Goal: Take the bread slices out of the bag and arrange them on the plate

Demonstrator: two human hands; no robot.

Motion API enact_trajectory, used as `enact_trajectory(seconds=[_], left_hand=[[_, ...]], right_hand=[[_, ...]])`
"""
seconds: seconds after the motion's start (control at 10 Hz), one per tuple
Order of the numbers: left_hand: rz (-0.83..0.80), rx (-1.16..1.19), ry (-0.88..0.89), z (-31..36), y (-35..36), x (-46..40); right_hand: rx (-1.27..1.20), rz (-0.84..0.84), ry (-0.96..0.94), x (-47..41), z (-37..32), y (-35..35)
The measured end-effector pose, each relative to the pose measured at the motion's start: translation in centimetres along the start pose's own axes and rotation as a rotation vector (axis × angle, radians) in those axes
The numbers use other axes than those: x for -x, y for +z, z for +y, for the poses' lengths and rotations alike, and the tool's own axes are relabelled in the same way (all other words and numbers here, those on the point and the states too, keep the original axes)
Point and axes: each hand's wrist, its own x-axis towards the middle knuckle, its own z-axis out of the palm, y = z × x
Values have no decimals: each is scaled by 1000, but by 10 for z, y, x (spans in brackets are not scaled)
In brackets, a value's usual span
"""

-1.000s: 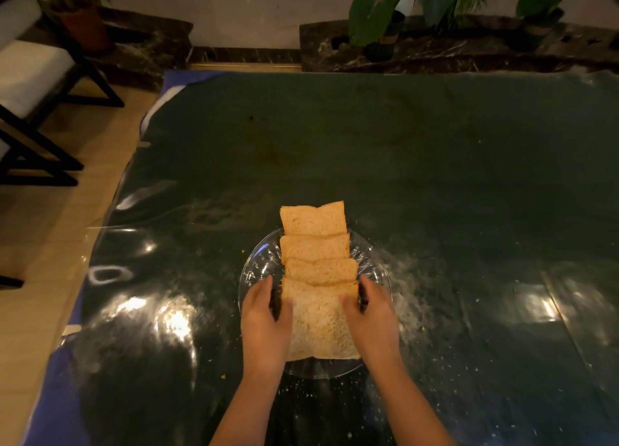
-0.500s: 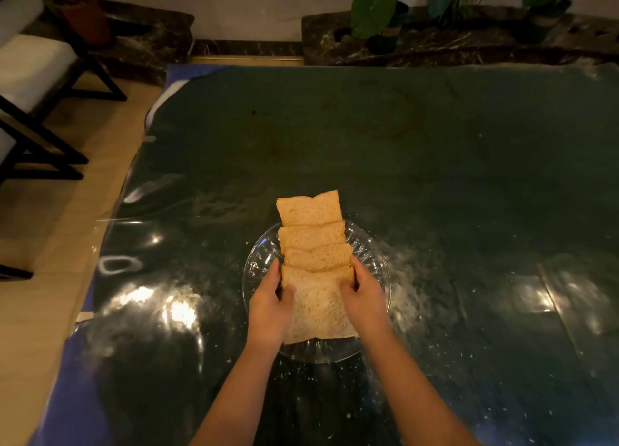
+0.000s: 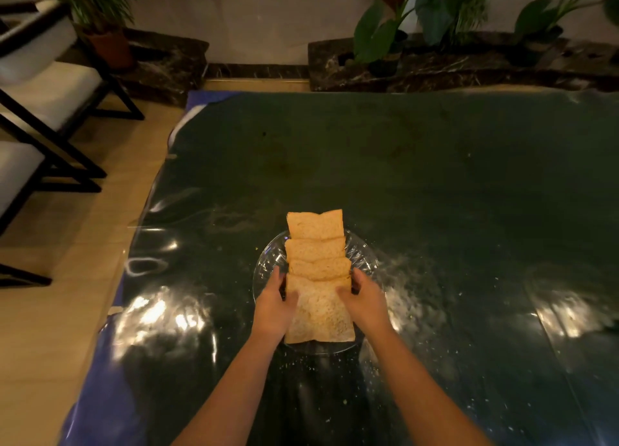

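Observation:
Several brown bread slices (image 3: 316, 244) lie overlapped in a row across a clear glass plate (image 3: 363, 254) near the table's front. The farthest slice sticks out past the plate's far rim. The nearest slice (image 3: 320, 315) is the largest in view. My left hand (image 3: 273, 306) grips its left edge and my right hand (image 3: 363, 303) grips its right edge, thumbs on top. No bag is in view.
The table (image 3: 435, 184) wears a dark green cover under glossy clear plastic, dusted with crumbs around the plate. Chairs with white cushions (image 3: 43, 110) stand on the wooden floor at left. Potted plants (image 3: 385, 33) line a dark ledge behind the table.
Both hands slid a little farther along the nearest slice's sides, toward its far corners. The row of slices sits slightly tighter. The camera view tilted up.

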Motion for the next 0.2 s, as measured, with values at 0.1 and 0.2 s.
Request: enact_trajectory(seconds=[0.1,0.2], left_hand=[[17,-29,105,29,-15,-1],[-42,-56,140,48,-25,-1]], right_hand=[[33,21,-46,-2,-24,-20],[33,-6,-89,-1,-42,-34]])
